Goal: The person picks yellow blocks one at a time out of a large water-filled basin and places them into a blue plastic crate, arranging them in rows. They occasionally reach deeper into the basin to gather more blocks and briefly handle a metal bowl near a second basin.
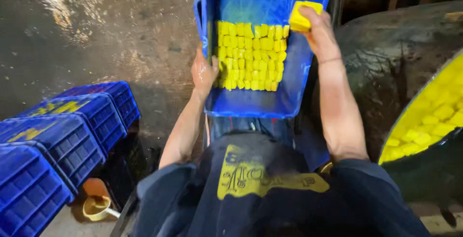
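- Packing step, by my judgement: right hand (316,24) pinches a yellow block (304,16) over the blue crate's (251,104) far right corner.
- Left hand (202,70) rests open on the crate's left wall, empty.
- Next likely calls for seating the block beside the packed rows (248,56).

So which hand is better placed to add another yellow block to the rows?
Probably the right hand: it already grips a yellow rectangular block above the blue plastic crate. The left hand rests against the rows, holding nothing.
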Tool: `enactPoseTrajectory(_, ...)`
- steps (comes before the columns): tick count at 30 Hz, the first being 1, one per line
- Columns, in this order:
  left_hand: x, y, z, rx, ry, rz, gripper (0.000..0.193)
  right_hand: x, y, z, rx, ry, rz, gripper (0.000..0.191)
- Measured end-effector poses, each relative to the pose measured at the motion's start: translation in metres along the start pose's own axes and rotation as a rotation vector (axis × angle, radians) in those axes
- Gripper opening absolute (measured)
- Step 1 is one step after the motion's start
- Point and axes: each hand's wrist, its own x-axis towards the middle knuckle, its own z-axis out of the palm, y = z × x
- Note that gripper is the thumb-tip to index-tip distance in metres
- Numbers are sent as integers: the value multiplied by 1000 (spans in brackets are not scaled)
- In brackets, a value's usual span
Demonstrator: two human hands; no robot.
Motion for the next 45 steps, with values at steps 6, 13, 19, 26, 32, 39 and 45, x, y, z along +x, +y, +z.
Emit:
enactPoseTrajectory(6, 8, 13, 4, 11, -1, -12, 59, 128, 54, 16, -441, 130, 93, 41)
enactPoseTrajectory(13, 24, 29, -11, -20, 59, 100, 52, 156, 119, 77, -1521, 563, 67, 94)
enactPoseTrajectory(19, 27, 37, -10, 47, 3, -111, 60, 125, 111, 84, -1520, 478, 413, 105)
enactPoseTrajectory(26, 22, 37, -14, 14, 19, -84, 62, 116, 81, 85, -1709, 368, 378, 114)
enactPoseTrajectory(32, 19, 45, -16, 60, 48, -54, 64, 97, 66, 87, -1612, 346, 411, 109)
enactPoseTrajectory(39, 7, 76, -31, 331, 167, 53, 90, -33, 30, 76, -795, 258, -273, 72)
enactPoseTrajectory(45, -70, 208, 21, 52, 173, 589, 89, -273, -28, 20, 19, 20, -514, 58)
